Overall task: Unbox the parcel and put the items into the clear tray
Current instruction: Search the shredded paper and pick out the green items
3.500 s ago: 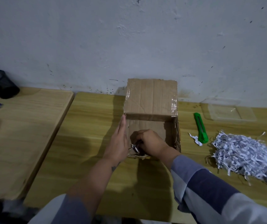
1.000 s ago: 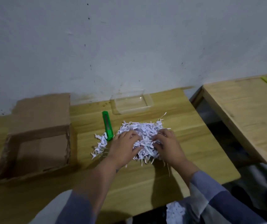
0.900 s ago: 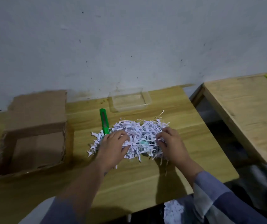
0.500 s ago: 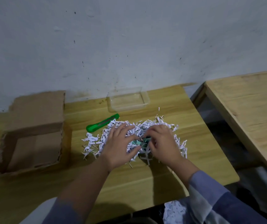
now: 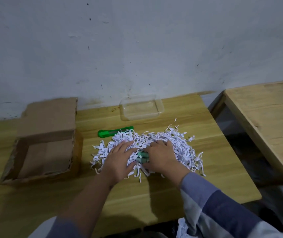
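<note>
Left hand (image 5: pixel 120 158): fingers spread flat, pressing on the shredded paper (image 5: pixel 176 148).
Right hand (image 5: pixel 161 157): on the paper beside a small teal item (image 5: pixel 142 156); whether its fingers grip it cannot be told.
Teal item: mostly buried between both hands, shape unclear.
Clear tray (image 5: pixel 141 109): near the wall, beyond the paper, apart from it.
Green cutter (image 5: pixel 108 132): its right end hidden under shreds.
Cardboard box (image 5: pixel 43 145): open, on the counter (image 5: pixel 154 200) at left.
</note>
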Demonstrator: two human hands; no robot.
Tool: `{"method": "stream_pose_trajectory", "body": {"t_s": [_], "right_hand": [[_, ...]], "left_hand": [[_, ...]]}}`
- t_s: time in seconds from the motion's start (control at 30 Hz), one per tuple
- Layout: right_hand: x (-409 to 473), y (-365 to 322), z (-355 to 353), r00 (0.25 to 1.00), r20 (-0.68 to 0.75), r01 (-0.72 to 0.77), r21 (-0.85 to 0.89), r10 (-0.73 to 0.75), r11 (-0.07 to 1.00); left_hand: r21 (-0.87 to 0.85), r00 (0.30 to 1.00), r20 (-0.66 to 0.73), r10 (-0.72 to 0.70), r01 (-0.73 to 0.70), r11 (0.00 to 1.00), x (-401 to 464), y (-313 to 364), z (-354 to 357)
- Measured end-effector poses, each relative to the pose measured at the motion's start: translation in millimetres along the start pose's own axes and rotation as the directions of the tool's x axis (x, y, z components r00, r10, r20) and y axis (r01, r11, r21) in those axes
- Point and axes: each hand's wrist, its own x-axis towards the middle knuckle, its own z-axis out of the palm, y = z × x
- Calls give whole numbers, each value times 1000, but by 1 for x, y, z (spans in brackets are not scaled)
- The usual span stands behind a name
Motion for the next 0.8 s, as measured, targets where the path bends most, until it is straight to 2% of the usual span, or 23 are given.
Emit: {"method": "stream_pose_trajectory", "body": {"t_s": [0.07,0.13,0.2,0.27,0.33,0.43,0.47,0.53,0.6,0.63,0.7,0.8], "right_hand": [[-4,3,0,1000,-8,-6,32,6,999],[-11,7,-3,996,-81,-17,100,25,995],[-17,10,-8,982,-173,-39,186,72,982],[-21,15,-15,969,-205,-68,313,137,947],[-21,21,-24,956,-214,-76,480,201,874],[-22,26,-42,938,-234,-26,690,257,724],[-24,26,-50,940,-230,-2,739,254,674],[-27,26,-62,951,-214,60,835,222,547],[-28,28,-70,957,-197,83,889,213,450],[-26,30,-72,956,-194,87,905,222,417],[-20,38,-74,940,-201,75,909,274,409],[-6,61,-76,913,-217,26,876,346,481]], "left_hand": [[11,1000,3,-2,2,1000,-3,-1,2],[-13,1000,-18,2,-3,1000,-4,-1,3],[-18,1000,-9,6,-6,1000,-6,0,2],[-13,1000,25,-3,3,1000,-9,2,1],[-92,999,0,-51,51,994,-12,8,-5],[-176,968,-234,-85,44,983,-10,25,-20],[-210,959,-272,-84,26,977,-6,32,-27],[-429,968,-201,-150,50,902,5,47,-38],[-639,969,-119,-217,92,764,17,57,-42],[-638,965,-156,-210,63,767,22,58,-41],[-508,957,-248,-151,4,861,25,57,-37],[-253,970,-244,-8,-56,966,27,51,-29]]}}
